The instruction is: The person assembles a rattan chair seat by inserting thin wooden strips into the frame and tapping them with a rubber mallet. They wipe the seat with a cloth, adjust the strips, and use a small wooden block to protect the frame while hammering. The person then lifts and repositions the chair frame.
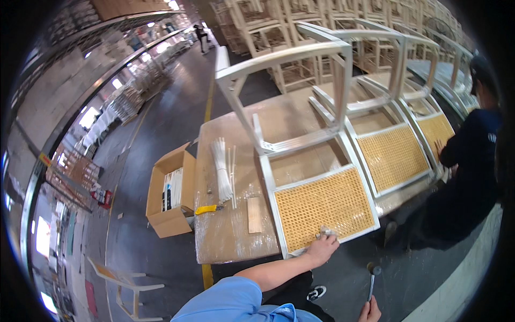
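In front of me a pale wooden chair frame (350,86) lies on its back on the table, its woven cane panel (322,206) toward me. My left hand (322,250) is closed at the panel's near edge, with a small pale crumpled thing (325,231) at its fingertips; what that is I cannot make out. Low at the right, my right hand (370,310) grips the handle of a hammer (373,271). The hammer is held upright, apart from the chair.
Left on the plastic-wrapped table (236,244) lie a bundle of white strips (221,169), a yellow utility knife (206,209) and a wooden block (254,214). A cardboard box (161,222) holds more strips. Further chair frames (394,155) stand rightward, where a co-worker (472,166) touches one.
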Motion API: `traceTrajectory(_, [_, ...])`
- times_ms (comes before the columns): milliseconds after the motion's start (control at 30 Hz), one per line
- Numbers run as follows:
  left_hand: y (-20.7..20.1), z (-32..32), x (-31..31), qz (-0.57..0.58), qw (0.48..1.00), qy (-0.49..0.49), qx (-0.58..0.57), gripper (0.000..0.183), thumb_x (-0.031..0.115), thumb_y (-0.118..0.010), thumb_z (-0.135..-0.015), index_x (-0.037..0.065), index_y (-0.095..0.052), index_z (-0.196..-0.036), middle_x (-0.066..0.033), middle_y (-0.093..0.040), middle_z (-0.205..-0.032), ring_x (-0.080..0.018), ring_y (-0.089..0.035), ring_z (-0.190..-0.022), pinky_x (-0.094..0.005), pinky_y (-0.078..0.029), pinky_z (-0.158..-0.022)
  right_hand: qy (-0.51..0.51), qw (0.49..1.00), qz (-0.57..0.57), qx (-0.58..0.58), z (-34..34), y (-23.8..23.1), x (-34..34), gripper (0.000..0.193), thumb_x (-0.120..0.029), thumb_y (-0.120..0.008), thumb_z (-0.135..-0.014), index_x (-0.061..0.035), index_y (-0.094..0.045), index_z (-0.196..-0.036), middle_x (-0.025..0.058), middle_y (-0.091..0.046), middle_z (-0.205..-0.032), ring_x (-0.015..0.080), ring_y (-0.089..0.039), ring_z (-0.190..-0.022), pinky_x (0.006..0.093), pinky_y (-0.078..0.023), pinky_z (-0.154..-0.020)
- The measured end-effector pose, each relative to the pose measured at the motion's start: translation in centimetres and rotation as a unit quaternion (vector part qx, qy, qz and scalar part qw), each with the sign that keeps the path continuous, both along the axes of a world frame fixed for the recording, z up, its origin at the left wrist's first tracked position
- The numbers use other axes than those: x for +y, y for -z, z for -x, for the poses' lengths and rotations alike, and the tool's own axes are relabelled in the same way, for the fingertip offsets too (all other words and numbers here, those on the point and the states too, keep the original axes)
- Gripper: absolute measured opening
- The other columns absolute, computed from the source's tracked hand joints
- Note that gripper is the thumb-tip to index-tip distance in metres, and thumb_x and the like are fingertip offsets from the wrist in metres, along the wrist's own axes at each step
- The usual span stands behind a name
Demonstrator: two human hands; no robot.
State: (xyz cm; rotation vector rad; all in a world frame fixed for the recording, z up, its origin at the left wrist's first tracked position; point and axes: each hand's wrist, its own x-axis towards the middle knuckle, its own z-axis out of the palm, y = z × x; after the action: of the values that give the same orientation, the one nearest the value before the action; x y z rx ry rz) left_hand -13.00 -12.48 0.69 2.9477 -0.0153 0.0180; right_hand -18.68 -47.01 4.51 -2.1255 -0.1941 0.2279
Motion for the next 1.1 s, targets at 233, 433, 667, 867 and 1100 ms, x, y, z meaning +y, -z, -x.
traceTrajectory(233, [2.3,2.2,0.6,0.038,0.997,-0.014,0.068,0.020,0.014,-0.064,-0.092,0.009,-0.065,-0.111,-0.0126,-0.059,-0.111,-0.0338,-0.066,-0.101,-0.0456,-0.060,-0.077,0.037,0.996,0.057,0.058,3.2,-1.8,-2.7,0.032,-0.010,-0.061,-0.099,0.0032,-0.066,-0.127,0.0186,-0.068,-0.087,0.0300,-0.067,-0.071,0.0364,-0.052,-0.069])
traceTrajectory(433, [2.2,-8.4,-3.3,0.011,0.993,0.101,-0.057,0.018,0.012,-0.067,-0.089,0.008,-0.064,-0.107,-0.0124,-0.059,-0.110,-0.0329,-0.066,-0.099,-0.0411,-0.060,-0.074,0.123,0.991,0.024,0.038,7.1,0.1,-2.5,0.030,-0.009,-0.059,-0.101,0.0044,-0.067,-0.127,0.0059,-0.058,-0.073,0.0121,-0.055,-0.063,0.0293,-0.046,-0.060])
traceTrajectory(667, [2.5,-13.8,-6.8,0.006,0.981,0.191,-0.010,0.019,0.015,-0.068,-0.089,0.009,-0.064,-0.106,-0.0110,-0.059,-0.108,-0.0325,-0.065,-0.098,-0.0422,-0.058,-0.070,0.176,0.975,-0.012,0.139,5.7,1.4,1.6,0.031,-0.010,-0.060,-0.101,0.0037,-0.066,-0.129,0.0111,-0.064,-0.080,0.0169,-0.059,-0.066,0.0316,-0.049,-0.064])
traceTrajectory(867, [2.8,-14.1,-5.4,0.076,0.967,0.238,-0.046,0.030,0.012,-0.068,-0.087,0.009,-0.065,-0.117,-0.0109,-0.061,-0.111,-0.0313,-0.065,-0.102,-0.0421,-0.059,-0.066,0.180,0.978,-0.050,0.099,-0.3,2.7,4.6,0.034,-0.012,-0.059,-0.103,0.0033,-0.064,-0.133,0.0106,-0.065,-0.083,0.0169,-0.060,-0.069,0.0309,-0.050,-0.067])
traceTrajectory(1100, [2.6,-12.9,-5.0,0.037,0.960,0.271,-0.054,0.044,0.008,-0.069,-0.082,0.012,-0.066,-0.127,-0.0082,-0.064,-0.115,-0.0284,-0.066,-0.098,-0.0375,-0.059,-0.068,0.196,0.974,-0.106,0.041,-6.5,4.4,8.0,0.036,-0.011,-0.059,-0.104,0.0035,-0.062,-0.136,0.0099,-0.065,-0.085,0.0160,-0.062,-0.073,0.0303,-0.051,-0.070])
